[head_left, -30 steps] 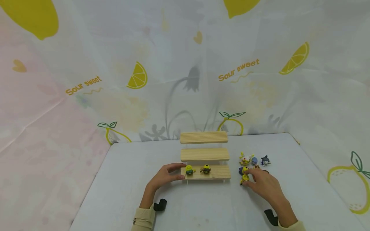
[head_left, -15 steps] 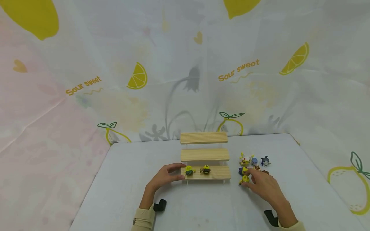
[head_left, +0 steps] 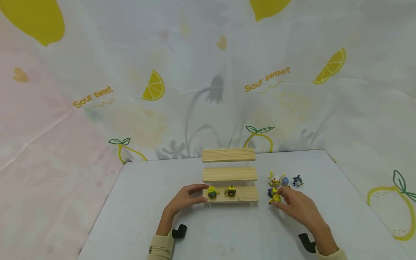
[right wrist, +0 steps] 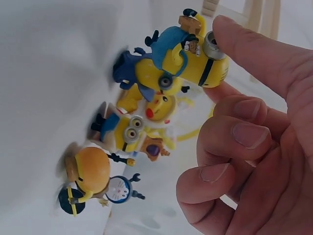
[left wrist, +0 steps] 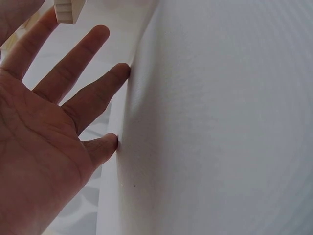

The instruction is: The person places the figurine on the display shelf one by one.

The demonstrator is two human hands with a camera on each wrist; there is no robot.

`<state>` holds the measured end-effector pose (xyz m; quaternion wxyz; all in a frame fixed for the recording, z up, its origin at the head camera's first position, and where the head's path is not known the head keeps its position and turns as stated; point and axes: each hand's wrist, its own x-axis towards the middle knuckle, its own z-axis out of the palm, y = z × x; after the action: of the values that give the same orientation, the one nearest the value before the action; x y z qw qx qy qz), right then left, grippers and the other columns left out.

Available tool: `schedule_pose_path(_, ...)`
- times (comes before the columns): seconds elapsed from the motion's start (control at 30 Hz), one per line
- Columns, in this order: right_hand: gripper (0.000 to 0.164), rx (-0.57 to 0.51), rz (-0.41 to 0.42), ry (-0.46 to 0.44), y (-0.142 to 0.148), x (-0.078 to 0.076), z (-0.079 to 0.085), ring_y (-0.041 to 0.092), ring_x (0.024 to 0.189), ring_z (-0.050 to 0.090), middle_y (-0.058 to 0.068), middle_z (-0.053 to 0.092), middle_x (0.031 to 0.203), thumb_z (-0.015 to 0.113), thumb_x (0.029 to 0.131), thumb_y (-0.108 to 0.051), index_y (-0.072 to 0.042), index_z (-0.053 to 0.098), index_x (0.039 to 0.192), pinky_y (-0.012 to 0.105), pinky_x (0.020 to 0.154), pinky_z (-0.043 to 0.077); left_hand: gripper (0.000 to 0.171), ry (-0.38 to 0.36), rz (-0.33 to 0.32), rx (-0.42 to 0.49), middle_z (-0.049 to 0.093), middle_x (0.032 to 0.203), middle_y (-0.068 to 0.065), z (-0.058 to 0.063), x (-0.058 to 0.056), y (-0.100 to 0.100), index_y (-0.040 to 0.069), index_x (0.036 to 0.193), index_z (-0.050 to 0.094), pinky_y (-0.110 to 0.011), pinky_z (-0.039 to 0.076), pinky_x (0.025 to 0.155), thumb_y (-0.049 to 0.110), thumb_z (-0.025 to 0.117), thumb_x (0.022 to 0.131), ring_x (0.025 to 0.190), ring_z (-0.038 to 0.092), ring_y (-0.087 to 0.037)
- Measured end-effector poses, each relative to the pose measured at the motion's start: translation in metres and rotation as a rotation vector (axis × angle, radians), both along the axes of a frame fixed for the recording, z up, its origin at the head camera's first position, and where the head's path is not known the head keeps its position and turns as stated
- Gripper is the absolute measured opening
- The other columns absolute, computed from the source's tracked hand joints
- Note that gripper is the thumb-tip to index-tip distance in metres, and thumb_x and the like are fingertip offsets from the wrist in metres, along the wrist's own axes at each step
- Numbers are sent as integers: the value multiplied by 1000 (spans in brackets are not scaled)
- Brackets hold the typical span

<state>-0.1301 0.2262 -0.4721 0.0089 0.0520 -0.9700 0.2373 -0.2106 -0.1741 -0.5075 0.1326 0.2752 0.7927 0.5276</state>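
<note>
My right hand [head_left: 300, 207] pinches a yellow minion figurine [right wrist: 198, 61] in blue overalls by its head, between thumb and index finger. In the right wrist view the figurine lies sideways, with the other fingers curled below it. At the left end of the lowest tier of a three-tier wooden display shelf [head_left: 248, 195], my left hand [head_left: 182, 198] grips the plank with thumb and index finger. Its remaining fingers spread out straight beneath in the left wrist view. Two yellow-headed figurines stand on that tier, a green-bodied one [head_left: 212, 192] and a darker one [head_left: 231, 190].
Beside the held minion is a caped minion [right wrist: 144, 73]. Further figurines cluster behind: a white-and-yellow one [head_left: 275, 178], a small blue one [head_left: 285, 181], a dark-eared one [head_left: 297, 181] and an orange-headed one [right wrist: 93, 169]. The white table [head_left: 146, 180] meets a lemon-print cloth [head_left: 182, 119].
My right hand first tips the minion figurine slightly, then moves a little up with it in its fingers. The left hand stays on the shelf end.
</note>
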Motion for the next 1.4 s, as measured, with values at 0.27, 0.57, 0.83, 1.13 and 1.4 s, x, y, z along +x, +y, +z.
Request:
schedule_pose_path(0.27,31,-13,22,58,1,-1,10,10,56,39,-5,43,66,81,82,-32,-14,64,100,25,48,30,48,-14,24,7,60,135,0,-25,-12,-4,17,131,64,-49,35,110,19,79,86,134,45,-23)
schedule_pose_path(0.57,34,-35,64,62,2,-3,14,8,55,36,-6,40,66,77,86,-37,-14,63,106,24,48,28,48,-20,18,5,60,134,7,-26,-14,-5,24,130,65,-46,35,111,28,80,85,134,46,-18)
schedule_pose_path(0.83,44,-49,101,100,-1,-6,18,4,54,36,-9,41,65,72,88,-45,-9,63,113,23,47,31,49,12,2,8,59,135,3,-28,-13,-6,22,133,63,-48,37,109,28,79,86,133,47,-21)
schedule_pose_path(1.13,35,-90,137,152,-11,-15,23,3,53,39,-12,45,66,77,86,-35,-11,65,109,22,47,36,49,19,-6,12,59,136,4,-28,-14,-6,22,133,63,-47,37,109,27,78,87,133,46,-20)
schedule_pose_path(1.4,30,-125,173,143,-24,-22,23,3,51,39,-12,44,64,78,86,-35,-14,65,104,23,47,37,48,-7,6,9,59,134,9,-29,-14,-5,25,131,64,-46,35,110,27,80,86,134,45,-16)
